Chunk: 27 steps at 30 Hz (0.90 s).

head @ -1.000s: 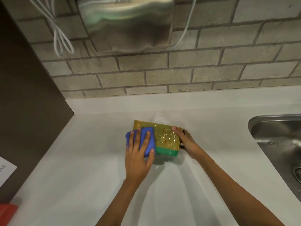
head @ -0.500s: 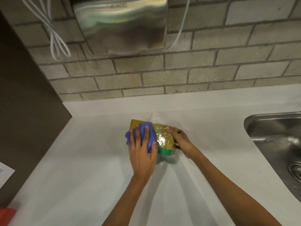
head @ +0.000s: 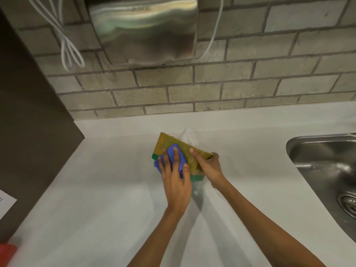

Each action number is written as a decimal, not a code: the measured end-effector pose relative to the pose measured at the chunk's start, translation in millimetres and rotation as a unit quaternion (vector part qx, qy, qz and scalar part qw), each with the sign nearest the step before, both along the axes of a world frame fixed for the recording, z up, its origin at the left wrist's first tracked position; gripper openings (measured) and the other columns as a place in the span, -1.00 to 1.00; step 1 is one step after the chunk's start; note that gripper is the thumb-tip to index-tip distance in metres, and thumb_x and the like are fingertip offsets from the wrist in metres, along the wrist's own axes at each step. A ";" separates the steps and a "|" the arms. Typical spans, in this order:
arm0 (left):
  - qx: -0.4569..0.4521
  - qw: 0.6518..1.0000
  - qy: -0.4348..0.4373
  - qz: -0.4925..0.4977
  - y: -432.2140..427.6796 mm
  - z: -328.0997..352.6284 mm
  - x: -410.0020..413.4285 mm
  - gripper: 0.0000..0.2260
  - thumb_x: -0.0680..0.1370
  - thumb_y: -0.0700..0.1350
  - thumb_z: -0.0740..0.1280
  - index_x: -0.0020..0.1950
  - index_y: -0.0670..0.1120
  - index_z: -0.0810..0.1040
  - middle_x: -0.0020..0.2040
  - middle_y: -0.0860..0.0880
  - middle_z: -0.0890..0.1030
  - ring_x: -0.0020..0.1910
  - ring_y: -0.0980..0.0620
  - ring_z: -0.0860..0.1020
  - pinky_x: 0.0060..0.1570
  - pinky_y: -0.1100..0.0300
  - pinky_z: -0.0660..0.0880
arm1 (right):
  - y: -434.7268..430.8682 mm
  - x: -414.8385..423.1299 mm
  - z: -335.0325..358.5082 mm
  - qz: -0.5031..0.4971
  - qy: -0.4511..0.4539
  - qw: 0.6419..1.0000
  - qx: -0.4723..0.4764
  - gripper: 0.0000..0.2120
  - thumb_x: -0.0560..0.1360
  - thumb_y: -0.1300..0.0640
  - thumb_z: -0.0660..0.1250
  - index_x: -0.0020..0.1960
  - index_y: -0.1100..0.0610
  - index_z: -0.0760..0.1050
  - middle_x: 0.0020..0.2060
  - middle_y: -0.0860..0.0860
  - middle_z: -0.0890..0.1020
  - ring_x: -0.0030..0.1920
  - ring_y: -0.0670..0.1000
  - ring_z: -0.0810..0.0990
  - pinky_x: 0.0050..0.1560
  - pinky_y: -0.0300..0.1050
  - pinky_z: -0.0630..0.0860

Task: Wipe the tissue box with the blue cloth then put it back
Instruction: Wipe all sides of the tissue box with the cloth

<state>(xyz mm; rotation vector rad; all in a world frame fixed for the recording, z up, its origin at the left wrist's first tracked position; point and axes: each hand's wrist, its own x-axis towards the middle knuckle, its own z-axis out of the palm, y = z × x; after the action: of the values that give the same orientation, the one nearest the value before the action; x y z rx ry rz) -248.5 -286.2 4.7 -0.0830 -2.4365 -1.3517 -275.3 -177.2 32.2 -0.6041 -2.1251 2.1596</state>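
The tissue box (head: 169,144), yellow-gold with a green base and a glossy wrap, is tilted up on the white counter (head: 96,199), a white tissue (head: 187,135) poking out of its far side. My left hand (head: 175,180) presses the folded blue cloth (head: 173,157) flat against the box's near face, fingers spread over the cloth. My right hand (head: 209,166) grips the box's right end, thumb on the upper face, holding it steady. The box's right part is hidden by my hands.
A steel hand dryer (head: 143,29) hangs on the brick wall above, with white cables (head: 67,45) beside it. A steel sink (head: 327,170) lies at the right. A dark panel (head: 28,112) bounds the left, with a red object (head: 6,253) at the bottom left corner.
The box has been turned and tipped further up, its left end now pointing away. My left hand and the cloth have slid across the box's face; my right hand moved with the box.
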 end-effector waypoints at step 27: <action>0.310 0.898 -0.280 0.142 -22.5 26.5 -11.2 -0.57 0.57 0.12 0.17 0.32 -0.12 0.36 0.15 -0.19 0.54 -0.03 -0.07 0.46 0.02 0.11 0.40 | -41.4 28.8 0.7 -0.062 0.025 0.998 0.010 -0.34 0.41 0.09 0.42 0.41 0.08 0.19 0.18 0.09 0.34 0.06 0.04 0.46 0.05 -0.19 0.43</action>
<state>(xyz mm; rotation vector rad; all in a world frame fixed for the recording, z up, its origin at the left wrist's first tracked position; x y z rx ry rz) -259.7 -308.6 31.2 0.8945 -2.1379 -2.1392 -246.6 -218.6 32.9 -0.6539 -2.0253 2.0640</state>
